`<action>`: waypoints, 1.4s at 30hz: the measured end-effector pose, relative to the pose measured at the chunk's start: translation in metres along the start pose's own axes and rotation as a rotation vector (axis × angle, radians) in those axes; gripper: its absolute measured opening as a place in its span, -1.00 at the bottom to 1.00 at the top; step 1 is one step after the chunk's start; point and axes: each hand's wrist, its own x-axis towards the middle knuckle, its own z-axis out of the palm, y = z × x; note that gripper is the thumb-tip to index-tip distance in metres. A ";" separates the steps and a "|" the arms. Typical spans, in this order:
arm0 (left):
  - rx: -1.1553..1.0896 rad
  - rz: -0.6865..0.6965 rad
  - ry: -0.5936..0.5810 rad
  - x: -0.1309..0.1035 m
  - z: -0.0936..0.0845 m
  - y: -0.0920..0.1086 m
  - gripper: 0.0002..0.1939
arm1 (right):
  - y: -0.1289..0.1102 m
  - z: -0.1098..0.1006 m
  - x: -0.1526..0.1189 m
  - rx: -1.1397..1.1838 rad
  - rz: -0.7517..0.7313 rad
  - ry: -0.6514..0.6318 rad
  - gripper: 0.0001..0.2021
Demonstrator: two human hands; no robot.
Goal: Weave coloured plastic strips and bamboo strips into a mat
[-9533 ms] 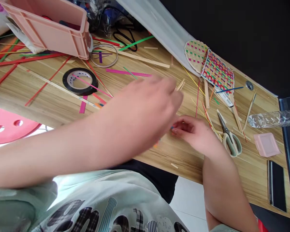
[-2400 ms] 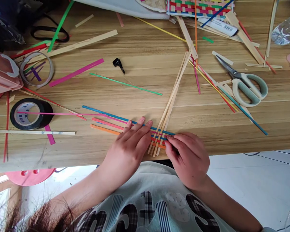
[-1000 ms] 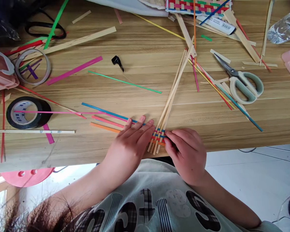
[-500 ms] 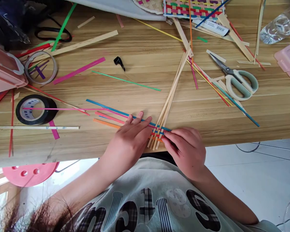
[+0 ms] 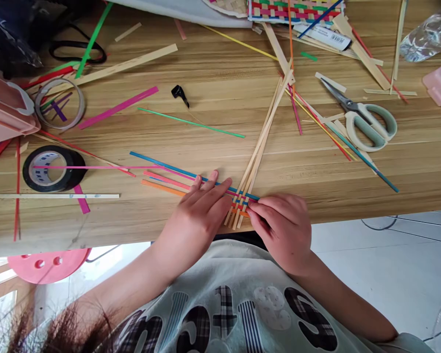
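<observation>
Near the table's front edge, several pale strips (image 5: 261, 142) cross coloured strips in a small woven patch (image 5: 238, 202). My left hand (image 5: 200, 211) lies palm down over the coloured strips just left of the patch, its fingers spread and pressing on them. The blue strip (image 5: 161, 163) and orange strip (image 5: 161, 187) stick out to its left. My right hand (image 5: 282, 228) is closed at the patch's right side, thumb and forefinger pinching the ends of the coloured strips. The palm side of both hands is hidden.
White-handled scissors (image 5: 369, 122) lie at the right, near loose strips. At the left are black tape (image 5: 73, 169), a clear tape ring (image 5: 81, 105) and a pink container (image 5: 7, 110). A colourful woven piece (image 5: 272, 12) and a white tube (image 5: 325, 37) lie at the back.
The view has shifted slightly. Both hands stay at the woven patch, with hardly any movement against the strips.
</observation>
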 end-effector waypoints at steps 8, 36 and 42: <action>-0.032 -0.013 0.006 0.000 -0.002 -0.002 -0.77 | 0.001 0.000 0.000 -0.009 -0.008 0.016 -0.89; -0.058 -0.058 -0.002 0.002 -0.004 -0.002 -0.80 | -0.003 -0.002 0.003 0.045 0.069 -0.098 -0.92; -0.060 -0.040 0.002 0.003 -0.003 -0.002 -0.75 | -0.003 -0.005 0.003 0.055 0.078 -0.050 -0.93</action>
